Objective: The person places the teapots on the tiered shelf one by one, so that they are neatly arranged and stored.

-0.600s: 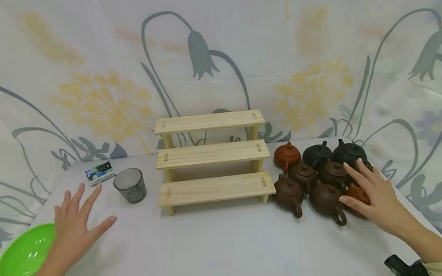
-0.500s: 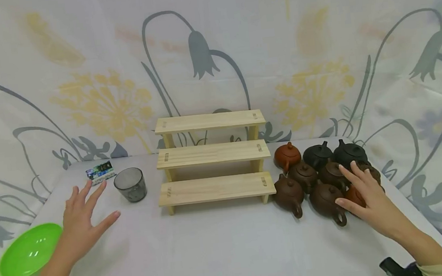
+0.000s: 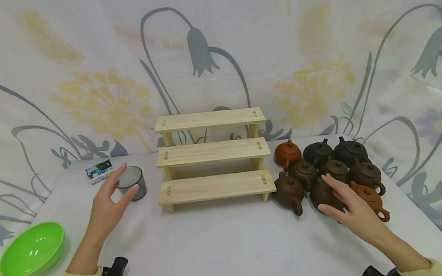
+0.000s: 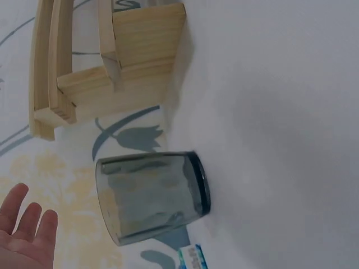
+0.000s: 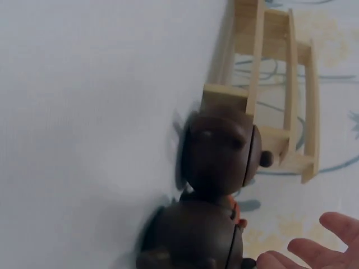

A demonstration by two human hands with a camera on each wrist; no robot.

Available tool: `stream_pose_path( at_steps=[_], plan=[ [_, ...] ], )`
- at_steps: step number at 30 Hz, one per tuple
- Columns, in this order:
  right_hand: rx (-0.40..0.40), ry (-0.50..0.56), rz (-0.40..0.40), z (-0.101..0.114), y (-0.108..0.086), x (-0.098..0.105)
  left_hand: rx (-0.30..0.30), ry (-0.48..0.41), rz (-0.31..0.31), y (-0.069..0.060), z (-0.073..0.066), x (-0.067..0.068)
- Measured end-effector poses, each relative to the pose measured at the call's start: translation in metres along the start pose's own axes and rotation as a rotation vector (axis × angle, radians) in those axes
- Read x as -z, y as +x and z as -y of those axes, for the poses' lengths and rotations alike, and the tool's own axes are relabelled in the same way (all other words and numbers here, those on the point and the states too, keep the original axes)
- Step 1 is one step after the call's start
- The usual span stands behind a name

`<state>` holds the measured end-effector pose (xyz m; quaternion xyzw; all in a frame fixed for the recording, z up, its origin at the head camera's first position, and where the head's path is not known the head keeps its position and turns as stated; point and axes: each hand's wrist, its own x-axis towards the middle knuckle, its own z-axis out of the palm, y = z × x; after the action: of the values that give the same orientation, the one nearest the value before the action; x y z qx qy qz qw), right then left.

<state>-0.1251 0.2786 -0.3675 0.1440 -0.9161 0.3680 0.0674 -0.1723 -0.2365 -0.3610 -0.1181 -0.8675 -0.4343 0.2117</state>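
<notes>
My left hand (image 3: pixel 107 210) hovers beside a smoky grey glass tumbler (image 3: pixel 139 189), its fingers extended and partly in front of the tumbler in the head view. From the left wrist, a gap shows between the fingers (image 4: pixel 31 230) and the tumbler, which stands upright. On the right, my right hand (image 3: pixel 354 211) is held over a dark brown teapot (image 3: pixel 324 192), hiding part of it. Its fingers are fairly straight; whether they touch the teapot cannot be told. Around it cluster several more teapots, among them a reddish one (image 3: pixel 368 196) and a black one (image 3: pixel 350 150).
A three-step wooden stand (image 3: pixel 216 188) occupies the middle of the white-covered table. The brown teapot (image 3: pixel 289 191) sits close by its right end. At the left are a green bowl (image 3: pixel 32 250) and a small printed card or packet (image 3: pixel 99 171). A patterned cloth hangs behind.
My left hand has moved right, away from the green bowl and up to the tumbler. My right hand has shifted left, from the reddish teapot to over the front brown one.
</notes>
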Motion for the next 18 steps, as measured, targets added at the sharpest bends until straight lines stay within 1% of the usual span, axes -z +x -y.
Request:
stream_pose_path(
  at_steps=[5,7,9,13,15,18],
  plan=[
    [0.011,0.040,-0.010,0.001,0.000,-0.010,0.008,-0.047,0.011,0.013,-0.004,-0.011],
    [0.004,0.047,-0.015,0.002,0.000,-0.013,0.029,-0.069,0.013,0.019,-0.005,-0.015],
    [-0.002,0.070,-0.014,0.002,0.000,-0.016,0.066,-0.110,0.020,0.025,-0.005,-0.020],
    [-0.049,0.128,0.015,0.002,0.000,-0.021,0.152,-0.216,0.046,0.035,-0.003,-0.029],
    [-0.091,0.166,0.035,0.001,0.001,-0.024,0.200,-0.244,0.049,0.039,-0.003,-0.034],
    [-0.168,0.214,0.067,-0.003,0.002,-0.029,0.261,-0.258,0.036,0.045,-0.004,-0.041]
  ],
)
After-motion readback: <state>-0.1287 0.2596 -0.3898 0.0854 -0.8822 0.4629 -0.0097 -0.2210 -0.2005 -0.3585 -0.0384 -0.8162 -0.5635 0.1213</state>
